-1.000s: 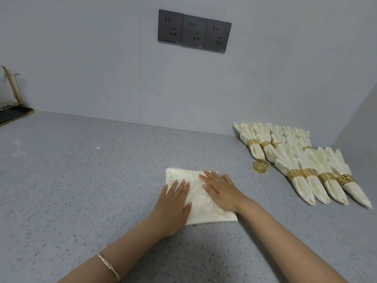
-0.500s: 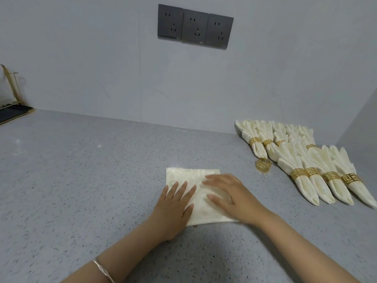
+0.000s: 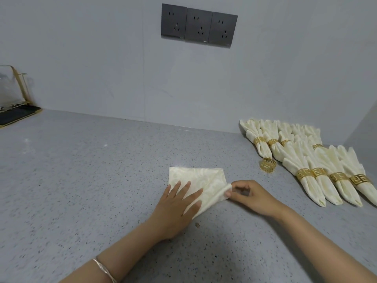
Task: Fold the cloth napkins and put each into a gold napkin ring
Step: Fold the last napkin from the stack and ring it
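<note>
Just right of the middle of a grey speckled tabletop [image 3: 81, 180], a person's two bare hands work a cream napkin [image 3: 195, 178] folded into a flat square. The left hand [image 3: 175, 209], a thin bracelet [image 3: 104, 270] on its wrist, lies palm down on the cloth's near part, its fingers [image 3: 186, 187] straight and slightly spread, pressing the fabric to the surface. The right hand [image 3: 251, 197] pinches the napkin's right corner between thumb and curled fingers and holds it lifted just off the tabletop.

A loose gold ring [image 3: 267, 165] stands near the napkin, toward the far right, touching nothing but the tabletop. Beyond it, in the far right corner, finished napkins [image 3: 306, 160] lie in two overlapping rows, each gathered through a gold ring, fanned ends toward the wall. Three dark wall sockets [image 3: 199, 25] sit above the far edge, and a gold-framed rack [image 3: 14, 94] stands at the far left edge.
</note>
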{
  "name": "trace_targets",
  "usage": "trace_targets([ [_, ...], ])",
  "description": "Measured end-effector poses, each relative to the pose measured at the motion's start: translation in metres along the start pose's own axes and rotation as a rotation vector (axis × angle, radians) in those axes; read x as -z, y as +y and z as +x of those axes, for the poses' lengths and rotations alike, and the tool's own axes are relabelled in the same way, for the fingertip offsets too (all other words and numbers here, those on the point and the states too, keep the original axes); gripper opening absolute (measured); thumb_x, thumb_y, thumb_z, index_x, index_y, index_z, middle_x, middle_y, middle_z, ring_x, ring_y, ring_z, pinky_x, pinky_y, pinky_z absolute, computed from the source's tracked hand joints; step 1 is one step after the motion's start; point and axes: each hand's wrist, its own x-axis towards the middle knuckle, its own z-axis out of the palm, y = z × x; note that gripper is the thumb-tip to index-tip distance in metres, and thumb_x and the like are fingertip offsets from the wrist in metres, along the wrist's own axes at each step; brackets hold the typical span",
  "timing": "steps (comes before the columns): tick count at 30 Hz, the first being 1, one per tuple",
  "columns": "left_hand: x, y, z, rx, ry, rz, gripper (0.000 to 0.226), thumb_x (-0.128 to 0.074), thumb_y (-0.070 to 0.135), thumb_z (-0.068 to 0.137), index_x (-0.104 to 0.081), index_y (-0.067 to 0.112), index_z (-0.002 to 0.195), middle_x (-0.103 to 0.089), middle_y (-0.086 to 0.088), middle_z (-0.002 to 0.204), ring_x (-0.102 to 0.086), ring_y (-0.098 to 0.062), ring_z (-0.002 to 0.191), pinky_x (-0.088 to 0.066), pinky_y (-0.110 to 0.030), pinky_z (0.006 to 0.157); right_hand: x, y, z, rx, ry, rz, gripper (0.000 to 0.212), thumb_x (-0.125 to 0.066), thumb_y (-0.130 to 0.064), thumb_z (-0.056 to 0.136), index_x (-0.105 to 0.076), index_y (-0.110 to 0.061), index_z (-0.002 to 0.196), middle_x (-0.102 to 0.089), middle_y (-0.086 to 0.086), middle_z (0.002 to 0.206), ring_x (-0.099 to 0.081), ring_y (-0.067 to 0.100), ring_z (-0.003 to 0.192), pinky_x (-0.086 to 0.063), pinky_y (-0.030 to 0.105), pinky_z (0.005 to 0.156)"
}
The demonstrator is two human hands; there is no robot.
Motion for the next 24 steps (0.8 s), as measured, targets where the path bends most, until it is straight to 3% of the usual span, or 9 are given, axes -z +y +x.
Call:
trace_targets([
  [2, 0.002, 0.000, 0.000, 0.010, -0.025, -0.025, 0.097, 0.025, 0.083, 0.059, 0.001, 0.050, 0.147, 0.011, 0.009, 0.159, 0.019, -0.015, 0.145, 0.016, -0.035, 0.116, -0.004, 0.002, 0.006, -0.025, 0.052, 0.032, 0.018, -0.065, -0.029, 0.084, -0.074, -0.014, 0.086, -0.069, 0.000, 0.077, -0.057, 0.005, 0.068, -0.042, 0.015, 0.068],
  [4, 0.003, 0.000, 0.001, 0.014, -0.046, -0.010, 0.083, 0.014, 0.080, 0.071, 0.002, 0.050, 0.147, 0.011, 0.009, 0.159, 0.019, -0.015, 0.145, 0.015, -0.036, 0.117, -0.009, 0.008, 0.012, -0.056, 0.108, 0.038, 0.016, -0.068, -0.028, 0.084, -0.074, -0.013, 0.081, -0.065, 0.001, 0.070, -0.051, 0.006, 0.062, -0.039, 0.016, 0.064],
  [6, 0.004, 0.000, 0.002, 0.029, -0.054, 0.008, 0.059, -0.003, 0.064, 0.091, 0.003, 0.048, 0.147, 0.011, 0.009, 0.160, 0.018, -0.016, 0.146, 0.014, -0.037, 0.118, -0.013, 0.011, 0.017, -0.097, 0.158, 0.035, 0.015, -0.072, -0.027, 0.081, -0.072, -0.013, 0.078, -0.060, 0.004, 0.065, -0.047, 0.010, 0.059, -0.037, 0.020, 0.063],
  [8, 0.004, 0.000, 0.002, 0.037, -0.046, -0.002, 0.050, -0.012, 0.051, 0.100, 0.003, 0.046, 0.147, 0.010, 0.009, 0.160, 0.018, -0.014, 0.146, 0.014, -0.036, 0.118, -0.015, 0.012, 0.021, -0.132, 0.186, 0.015, 0.015, -0.075, -0.025, 0.079, -0.071, -0.011, 0.076, -0.056, 0.002, 0.060, -0.045, 0.009, 0.055, -0.035, 0.018, 0.060],
  [11, 0.005, 0.000, 0.002, 0.034, -0.054, -0.002, 0.049, -0.013, 0.045, 0.102, 0.002, 0.045, 0.148, 0.010, 0.010, 0.159, 0.018, -0.014, 0.145, 0.015, -0.035, 0.118, -0.017, 0.011, 0.026, -0.152, 0.198, -0.054, 0.015, -0.077, -0.024, 0.077, -0.070, -0.011, 0.074, -0.055, -0.001, 0.062, -0.043, 0.005, 0.053, -0.033, 0.012, 0.055],
  [21, 0.012, 0.004, -0.001, 0.041, -0.111, 0.028, 0.049, -0.014, 0.033, 0.105, 0.003, 0.042, 0.150, 0.010, 0.005, 0.160, 0.017, -0.018, 0.146, 0.016, -0.037, 0.117, -0.016, 0.009, 0.029, -0.203, 0.168, -0.091, 0.017, -0.078, -0.023, 0.077, -0.069, -0.009, 0.072, -0.055, 0.000, 0.064, -0.044, 0.005, 0.055, -0.035, 0.014, 0.056],
  [24, 0.019, 0.003, 0.005, 0.061, -0.117, 0.016, 0.057, -0.025, 0.034, 0.103, 0.006, 0.039, 0.150, -0.001, 0.004, 0.161, 0.006, -0.018, 0.147, 0.009, -0.041, 0.119, -0.017, 0.007, 0.031, -0.218, 0.168, -0.148, 0.016, -0.078, -0.026, 0.076, -0.067, -0.016, 0.069, -0.054, -0.003, 0.063, -0.043, 0.005, 0.056, -0.034, 0.017, 0.056],
])
